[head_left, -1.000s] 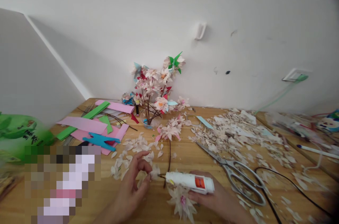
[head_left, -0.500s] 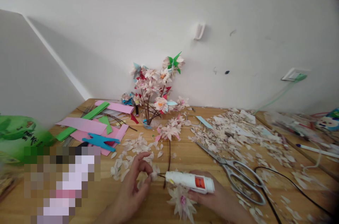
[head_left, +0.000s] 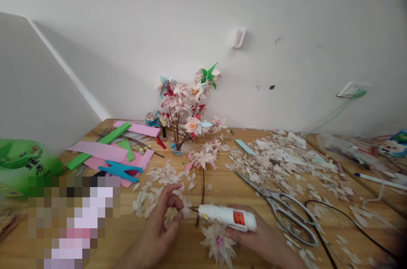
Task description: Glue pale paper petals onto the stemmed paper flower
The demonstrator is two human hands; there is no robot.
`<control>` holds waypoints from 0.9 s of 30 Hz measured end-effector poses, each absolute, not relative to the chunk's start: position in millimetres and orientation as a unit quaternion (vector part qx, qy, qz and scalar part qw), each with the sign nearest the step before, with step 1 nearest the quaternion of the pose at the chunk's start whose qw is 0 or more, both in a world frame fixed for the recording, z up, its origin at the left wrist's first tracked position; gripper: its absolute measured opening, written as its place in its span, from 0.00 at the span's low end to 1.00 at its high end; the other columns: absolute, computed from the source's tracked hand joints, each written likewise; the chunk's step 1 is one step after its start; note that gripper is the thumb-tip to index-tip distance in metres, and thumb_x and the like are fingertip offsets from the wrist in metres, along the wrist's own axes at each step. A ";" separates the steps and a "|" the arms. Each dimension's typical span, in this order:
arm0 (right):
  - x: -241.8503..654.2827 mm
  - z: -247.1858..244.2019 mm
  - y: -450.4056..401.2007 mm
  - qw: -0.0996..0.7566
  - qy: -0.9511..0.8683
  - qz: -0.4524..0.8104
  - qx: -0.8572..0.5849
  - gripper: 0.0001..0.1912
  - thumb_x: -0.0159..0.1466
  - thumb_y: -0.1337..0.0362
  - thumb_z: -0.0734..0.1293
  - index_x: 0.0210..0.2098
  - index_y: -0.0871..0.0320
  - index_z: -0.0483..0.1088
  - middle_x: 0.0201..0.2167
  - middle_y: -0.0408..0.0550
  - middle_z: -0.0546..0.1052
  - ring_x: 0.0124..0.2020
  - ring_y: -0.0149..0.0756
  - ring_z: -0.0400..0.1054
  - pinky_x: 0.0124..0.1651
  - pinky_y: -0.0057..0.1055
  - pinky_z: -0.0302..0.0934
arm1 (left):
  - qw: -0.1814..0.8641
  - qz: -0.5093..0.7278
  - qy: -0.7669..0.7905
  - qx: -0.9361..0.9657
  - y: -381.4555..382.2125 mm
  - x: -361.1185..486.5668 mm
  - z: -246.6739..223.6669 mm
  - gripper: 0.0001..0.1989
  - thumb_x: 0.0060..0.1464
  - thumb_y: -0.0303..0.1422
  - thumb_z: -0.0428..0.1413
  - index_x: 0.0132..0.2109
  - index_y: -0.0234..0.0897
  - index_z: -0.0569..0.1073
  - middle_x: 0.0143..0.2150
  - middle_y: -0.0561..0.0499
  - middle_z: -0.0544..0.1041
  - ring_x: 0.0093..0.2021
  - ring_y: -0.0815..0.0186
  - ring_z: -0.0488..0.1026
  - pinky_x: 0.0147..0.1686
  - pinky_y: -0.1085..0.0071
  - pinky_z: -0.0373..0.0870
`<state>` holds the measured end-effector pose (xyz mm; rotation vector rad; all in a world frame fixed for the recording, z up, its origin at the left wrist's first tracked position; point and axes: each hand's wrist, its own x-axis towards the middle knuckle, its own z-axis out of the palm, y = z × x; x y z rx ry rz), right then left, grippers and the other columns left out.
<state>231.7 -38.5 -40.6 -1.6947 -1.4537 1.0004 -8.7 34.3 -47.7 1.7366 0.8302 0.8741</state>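
Note:
My left hand (head_left: 162, 222) pinches a small pale petal (head_left: 185, 213) between thumb and forefinger, its other fingers curled. From the right, my right hand (head_left: 260, 239) is wrapped round a white glue gun (head_left: 219, 216) with an orange-red patch near its rear end. The gun's thin dark tip points left, at or very near the petal; whether they touch is unclear. Below the gun sits a pale petal flower (head_left: 218, 243) with a pink centre, against my right thumb. The right fingers are mostly hidden. Loose petals (head_left: 152, 188) lie just beyond my left hand.
Scissors (head_left: 280, 207) lie to the right by a black cord (head_left: 352, 226) and a heap of dried petals (head_left: 273, 158). Petal flowers on stems (head_left: 182, 103) stand by the wall. Coloured paper strips (head_left: 101, 150) and a green bag (head_left: 28, 163) are on the left.
Almost nothing differs. The petal and glue gun stay in nearly the same place, with only a very slight shift of the view.

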 end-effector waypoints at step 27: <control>234.0 -42.2 -41.2 0.320 -0.574 0.387 -0.647 0.22 0.47 0.48 0.69 0.31 0.61 0.75 0.29 0.51 0.76 0.30 0.43 0.69 0.34 0.32 0.66 | 0.503 0.385 0.342 0.694 35.9 -8.0 -46.8 0.18 0.57 0.35 0.46 0.55 0.45 0.55 0.31 0.55 0.67 0.33 0.64 0.67 0.39 0.66 0.60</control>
